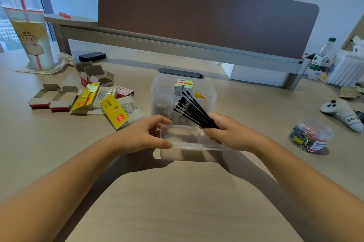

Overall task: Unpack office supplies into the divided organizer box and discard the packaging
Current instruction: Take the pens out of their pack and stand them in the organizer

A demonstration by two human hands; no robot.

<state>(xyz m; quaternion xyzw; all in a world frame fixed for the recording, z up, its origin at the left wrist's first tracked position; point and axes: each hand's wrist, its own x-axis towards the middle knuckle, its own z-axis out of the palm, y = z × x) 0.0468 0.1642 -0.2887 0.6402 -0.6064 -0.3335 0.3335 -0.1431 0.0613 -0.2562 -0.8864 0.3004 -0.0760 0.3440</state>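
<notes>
A: Right hand [220, 131] clamped round a fanned bunch of black pens [194, 110], tips pointing up and away, held just above the near edge of the organizer box [163, 92].

B: Left hand [149, 133]?

A: Pinching the left end of a clear plastic case [182, 137], held just in front of the organizer box. Looks empty; hard to tell for sure through the plastic.

B: Contents of the organizer box so far?

A: Pastel sticky notes [184, 84] in a far compartment, small metal clips [164, 108] in the left one, something yellow at the right side. Opened cartons and wrappers [86, 98] spread on the desk [177, 202] well left of the organizer box. Jar of clips [311, 136] well to its right, unopened by the look of it.

B: Doing this step well?

A: Probably: square the fanned pens into a tight bundle first, then lower them upright into a free compartment, clear of the divider walls. Release only once the ends sit on the bottom. Then send the clear case left, onto the packaging pile.

B: Risk?

A: Loose fan catching a divider and spilling across compartments.
</notes>
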